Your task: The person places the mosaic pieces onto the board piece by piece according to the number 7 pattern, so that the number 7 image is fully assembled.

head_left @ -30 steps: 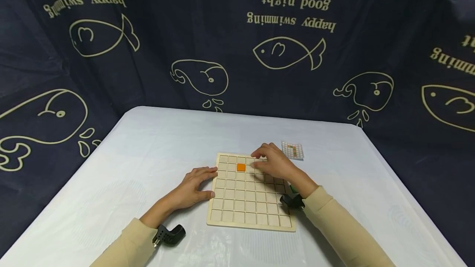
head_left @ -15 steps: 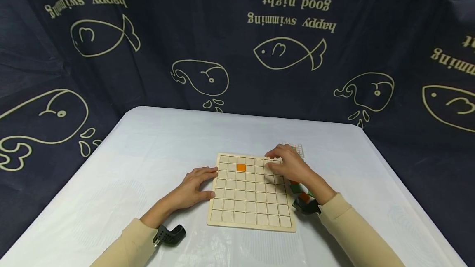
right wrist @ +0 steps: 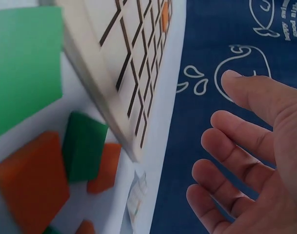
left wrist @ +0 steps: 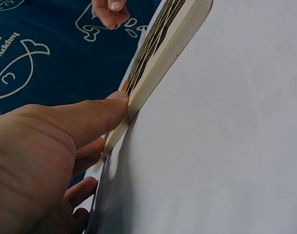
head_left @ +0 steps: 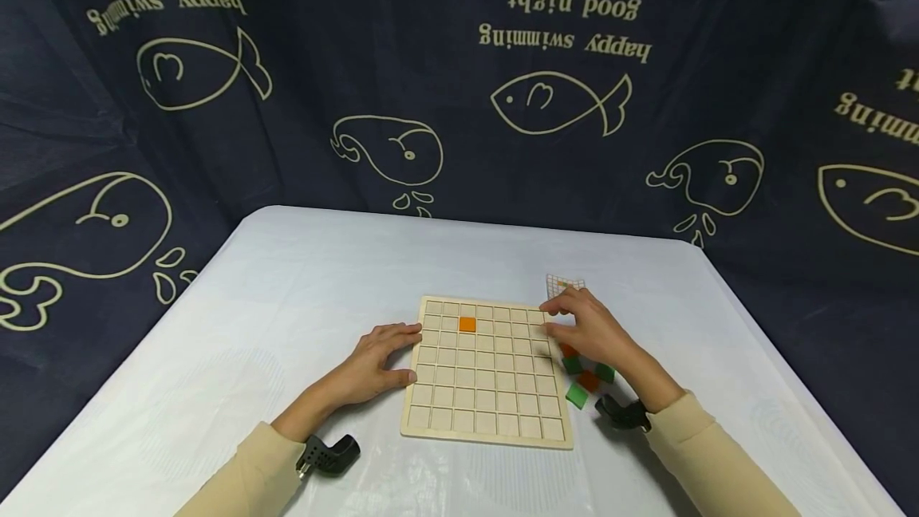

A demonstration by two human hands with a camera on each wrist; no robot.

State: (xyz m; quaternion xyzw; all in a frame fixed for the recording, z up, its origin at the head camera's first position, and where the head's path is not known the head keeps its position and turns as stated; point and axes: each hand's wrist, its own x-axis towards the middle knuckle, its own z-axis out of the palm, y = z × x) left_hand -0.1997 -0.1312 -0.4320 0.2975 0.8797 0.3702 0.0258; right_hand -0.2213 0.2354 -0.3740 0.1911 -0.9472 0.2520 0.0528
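Note:
A pale wooden grid board (head_left: 485, 380) lies on the white table, with one orange square tile (head_left: 467, 325) in a cell of its second row from the far side. My left hand (head_left: 372, 363) touches the board's left edge, fingers extended; in the left wrist view the thumb (left wrist: 102, 114) rests against the rim. Above the board's far right corner hovers my right hand (head_left: 592, 329), its fingers loosely bent and nothing between them in the right wrist view. Beneath that hand and wrist lie loose tiles, among them a light green one (head_left: 577, 396) and an orange one (head_left: 588, 381), partly hidden.
A small card with a printed grid (head_left: 563, 284) lies beyond the board's far right corner, partly covered by the right hand. Behind the table hangs a dark blue curtain (head_left: 459, 246) with fish drawings. Each wrist carries a black camera mount.
My right hand has drawn back rightward from the orange tile across the board to its right edge. The loose tiles have come into view. The left hand and board have stayed put.

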